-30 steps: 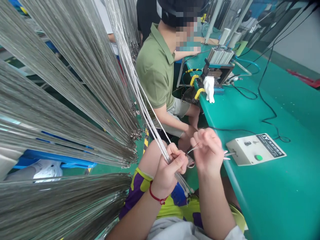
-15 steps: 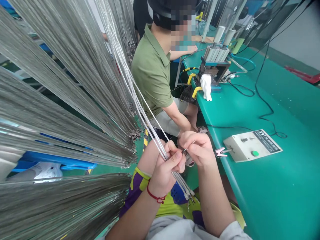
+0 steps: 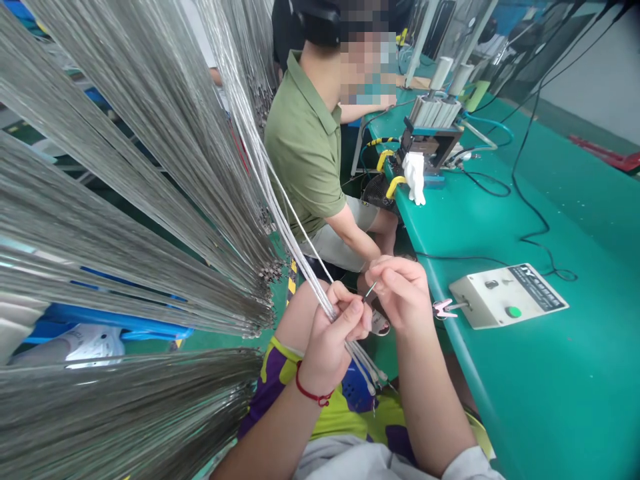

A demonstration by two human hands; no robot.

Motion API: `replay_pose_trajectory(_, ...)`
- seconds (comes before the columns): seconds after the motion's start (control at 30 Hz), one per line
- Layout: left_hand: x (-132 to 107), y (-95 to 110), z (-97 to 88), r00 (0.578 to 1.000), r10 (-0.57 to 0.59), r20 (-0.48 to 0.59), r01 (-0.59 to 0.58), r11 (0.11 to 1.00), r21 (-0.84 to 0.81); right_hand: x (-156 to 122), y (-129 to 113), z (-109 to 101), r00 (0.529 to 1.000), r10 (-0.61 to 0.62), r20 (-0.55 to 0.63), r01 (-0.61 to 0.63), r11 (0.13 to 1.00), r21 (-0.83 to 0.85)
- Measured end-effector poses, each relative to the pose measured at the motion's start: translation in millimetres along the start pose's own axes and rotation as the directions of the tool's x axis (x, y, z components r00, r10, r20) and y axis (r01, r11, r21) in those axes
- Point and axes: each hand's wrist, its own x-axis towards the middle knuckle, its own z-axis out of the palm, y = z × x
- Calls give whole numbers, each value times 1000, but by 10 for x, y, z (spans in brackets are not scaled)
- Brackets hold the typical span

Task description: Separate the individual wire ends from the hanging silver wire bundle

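My left hand (image 3: pixel 334 333) is closed round a small bundle of silvery braided cables (image 3: pixel 305 270), which run down from the upper left. Their loose ends (image 3: pixel 373 377) hang below my fist, over my lap. One cable's dark, thin tip (image 3: pixel 369 291) sticks out between my left thumb and fingers. At that tip, my right hand (image 3: pixel 403 287) has its thumb and forefinger pinched on the fine wire end; the exact contact is partly hidden by the fingers. Both hands are above my knees, left of the bench edge.
Thick hanks of hanging cables (image 3: pixel 140 253) fill the left side. A co-worker in a green shirt (image 3: pixel 307 147) sits just ahead. On the green bench (image 3: pixel 540 373) stand a control box (image 3: pixel 507 297) with a pink clip (image 3: pixel 444 308) and a pneumatic press (image 3: pixel 433 133).
My right hand has shifted slightly, with its fingers more upright, and more of the wire end shows between the hands. My left hand still grips the bundle.
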Motion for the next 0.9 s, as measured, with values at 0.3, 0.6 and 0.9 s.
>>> replay_pose_trajectory(0.3, 85, -56, -54, 988, 145, -48, -136, 979, 151, -28, -122, 38, 987, 102, -126, -114, 989, -90)
replay_pose_trajectory(0.6, 114, -117, -76, 984, 128, -126, -90, 958, 274, -455, 39, -49, 982, 136, -132, -171, 936, -307)
replay_pose_trajectory(0.9, 78, -163, -101, 961, 212, -178, -131, 915, 382, -397, 79, 118, 984, 126, -124, -157, 944, -289)
